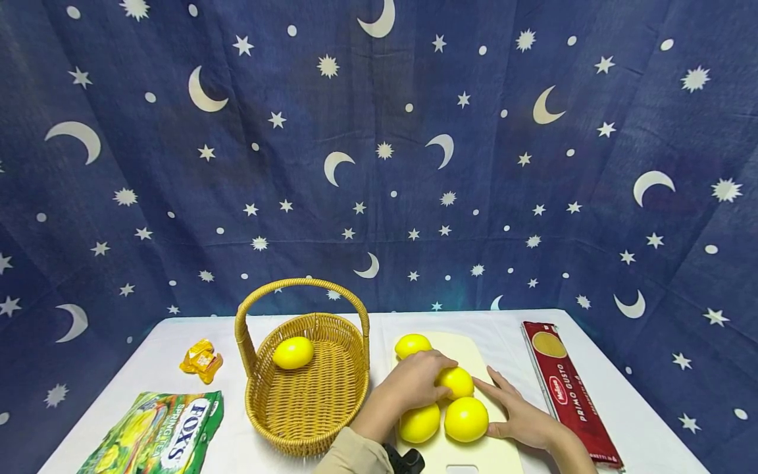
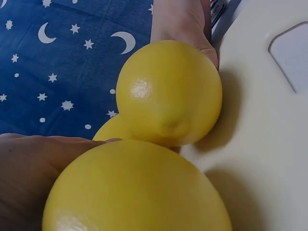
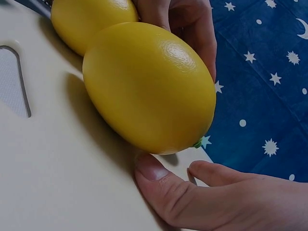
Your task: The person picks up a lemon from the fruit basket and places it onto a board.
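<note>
Several yellow lemons lie on a cream cutting board (image 1: 500, 454). My left hand (image 1: 417, 380) reaches over them and holds the middle lemon (image 1: 457, 382) between fingers and thumb. Just below its wrist is the near-left lemon (image 1: 419, 423), large in the left wrist view. From the right, my right hand (image 1: 521, 416) has its fingers extended, the index tip by the middle lemon and the thumb beside the near-right lemon (image 1: 466, 419). In the right wrist view that thumb (image 3: 156, 173) lies at the lemon's lower end. Behind the left hand sits the far lemon (image 1: 412, 345), partly hidden.
Left of the board stands a wicker basket (image 1: 308, 411) with a tall handle and one lemon (image 1: 293, 353) inside. Orange wrapped sweets (image 1: 201, 361) and a green Fox's bag (image 1: 160, 431) lie farther left. A red spaghetti pack (image 1: 571, 395) lies at the right.
</note>
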A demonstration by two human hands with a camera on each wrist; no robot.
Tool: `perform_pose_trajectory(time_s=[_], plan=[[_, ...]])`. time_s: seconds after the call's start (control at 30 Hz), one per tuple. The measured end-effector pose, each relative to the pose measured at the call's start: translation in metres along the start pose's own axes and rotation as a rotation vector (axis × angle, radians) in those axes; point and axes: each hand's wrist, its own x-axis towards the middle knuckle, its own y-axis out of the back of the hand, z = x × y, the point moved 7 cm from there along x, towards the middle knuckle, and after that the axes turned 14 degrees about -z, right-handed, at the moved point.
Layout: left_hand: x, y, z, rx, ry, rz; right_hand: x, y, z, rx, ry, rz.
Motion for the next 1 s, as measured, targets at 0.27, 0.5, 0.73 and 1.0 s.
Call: perform_pose_trajectory(time_s=[0.27, 0.5, 0.73, 1.0], plan=[[0.0004, 0.0009, 0.0007, -0.013, 0.023, 0.031, 0.0003, 0.0001, -0.0006, -0.008, 0.034, -0.001], [0.0005, 0.0009, -0.002, -0.024, 0.043, 0.021, 0.0, 0.0001, 0.0002, -0.014, 0.032, -0.002], [-0.0014, 0.0017, -0.0044, -0.031, 0.06, 0.009, 0.0009, -0.0007, 0.0019, -0.002, 0.001, -0.005], [-0.0057, 0.0087, -0.0033, -0.029, 0.054, 0.009, 0.0003, -0.0012, 0.0023, 0.011, -0.011, -0.013]])
